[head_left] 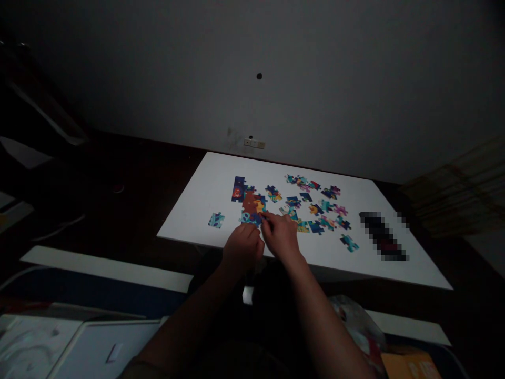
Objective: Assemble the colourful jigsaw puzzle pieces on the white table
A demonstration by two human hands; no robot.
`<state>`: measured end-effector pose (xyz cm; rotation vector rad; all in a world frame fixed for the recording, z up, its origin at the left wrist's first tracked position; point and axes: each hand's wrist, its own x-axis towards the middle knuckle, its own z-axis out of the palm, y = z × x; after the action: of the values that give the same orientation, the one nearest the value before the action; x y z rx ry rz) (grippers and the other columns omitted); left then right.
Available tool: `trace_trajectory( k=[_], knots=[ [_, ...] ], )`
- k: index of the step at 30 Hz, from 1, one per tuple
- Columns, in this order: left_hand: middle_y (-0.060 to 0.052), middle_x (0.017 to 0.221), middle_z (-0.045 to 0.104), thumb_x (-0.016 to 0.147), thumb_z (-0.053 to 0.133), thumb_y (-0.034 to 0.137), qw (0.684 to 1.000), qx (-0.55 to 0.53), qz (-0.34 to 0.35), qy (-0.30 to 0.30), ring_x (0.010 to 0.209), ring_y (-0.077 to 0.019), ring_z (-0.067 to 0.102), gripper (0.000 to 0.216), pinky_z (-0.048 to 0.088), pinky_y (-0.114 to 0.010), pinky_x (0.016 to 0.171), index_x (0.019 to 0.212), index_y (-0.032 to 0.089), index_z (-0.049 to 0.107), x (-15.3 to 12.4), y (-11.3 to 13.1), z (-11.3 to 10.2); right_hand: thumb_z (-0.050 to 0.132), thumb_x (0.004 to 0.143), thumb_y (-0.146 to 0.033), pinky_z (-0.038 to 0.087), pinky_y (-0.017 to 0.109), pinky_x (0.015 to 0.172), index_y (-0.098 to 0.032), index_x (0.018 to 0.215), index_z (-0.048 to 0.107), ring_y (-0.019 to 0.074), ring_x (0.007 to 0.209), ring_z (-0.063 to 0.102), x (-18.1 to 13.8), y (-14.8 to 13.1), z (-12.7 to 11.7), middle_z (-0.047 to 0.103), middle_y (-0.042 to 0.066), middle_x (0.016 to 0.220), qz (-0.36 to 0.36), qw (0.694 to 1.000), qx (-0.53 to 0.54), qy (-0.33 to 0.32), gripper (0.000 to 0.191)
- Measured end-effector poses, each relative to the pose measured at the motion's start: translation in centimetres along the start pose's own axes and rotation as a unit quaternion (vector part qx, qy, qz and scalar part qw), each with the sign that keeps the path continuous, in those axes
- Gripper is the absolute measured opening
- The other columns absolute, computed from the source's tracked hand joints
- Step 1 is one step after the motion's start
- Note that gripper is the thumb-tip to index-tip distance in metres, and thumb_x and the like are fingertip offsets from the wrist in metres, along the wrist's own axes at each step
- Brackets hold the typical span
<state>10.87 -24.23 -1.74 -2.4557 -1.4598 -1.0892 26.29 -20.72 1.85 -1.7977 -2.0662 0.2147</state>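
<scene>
A partly joined jigsaw puzzle (250, 201) lies on the white table, with dark blue, brown and orange parts. At its lower edge my left hand (243, 245) is closed, fingers curled; anything inside them is hidden. My right hand (282, 234) has thumb and forefinger pinched on a dark puzzle piece (263, 217) at the lower right of the joined part. A light blue loose piece (216, 220) lies to the left of my hands. Many loose pieces (315, 209) are spread to the right, some overlapping.
The white table (189, 210) stands close to a grey wall (177, 79) with a socket (254, 143). A dark, pixelated object (382, 236) lies at the table's right. Nearer me are a white board (114, 347) at left and an orange packet (410, 365) at right.
</scene>
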Motion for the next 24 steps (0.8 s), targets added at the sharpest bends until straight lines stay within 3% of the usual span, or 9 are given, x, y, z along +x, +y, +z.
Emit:
trace_trajectory(
  k=[3, 10, 24],
  knots=[
    [-0.011, 0.1, 0.072, 0.09, 0.057, 0.009, 1.0, -0.003, 0.003, -0.002, 0.096, -0.0265, 0.067, 0.014, 0.058, -0.043, 0.087, 0.094, 0.021, 0.064, 0.07, 0.04, -0.06, 0.056, 0.108, -0.036, 0.037, 0.043, 0.096, -0.032, 0.136, 0.077, 0.0338, 0.116, 0.063, -0.04, -0.23, 0.17, 0.082, 0.009, 0.114, -0.005, 1.0, -0.018, -0.002, 0.035],
    [-0.009, 0.091, 0.071, 0.092, 0.056, 0.012, 0.999, 0.01, -0.014, -0.04, 0.091, -0.0266, 0.066, 0.014, 0.057, -0.044, 0.083, 0.091, 0.023, 0.065, 0.28, 0.2, -0.35, 0.055, 0.108, -0.034, 0.036, 0.043, 0.097, -0.029, 0.134, 0.075, 0.0309, 0.112, 0.068, -0.04, -0.32, 0.36, 0.082, 0.01, 0.114, -0.012, 1.0, -0.016, 0.001, 0.033],
    [-0.008, 0.089, 0.07, 0.092, 0.057, 0.012, 0.999, 0.009, -0.015, -0.035, 0.09, -0.0264, 0.066, 0.012, 0.056, -0.043, 0.082, 0.091, 0.022, 0.064, 0.38, 0.21, -0.37, 0.056, 0.109, -0.034, 0.037, 0.044, 0.097, -0.031, 0.131, 0.078, 0.0314, 0.11, 0.069, 0.02, -0.34, 0.41, 0.082, 0.009, 0.113, -0.003, 1.0, 0.001, -0.002, 0.032]
  ],
)
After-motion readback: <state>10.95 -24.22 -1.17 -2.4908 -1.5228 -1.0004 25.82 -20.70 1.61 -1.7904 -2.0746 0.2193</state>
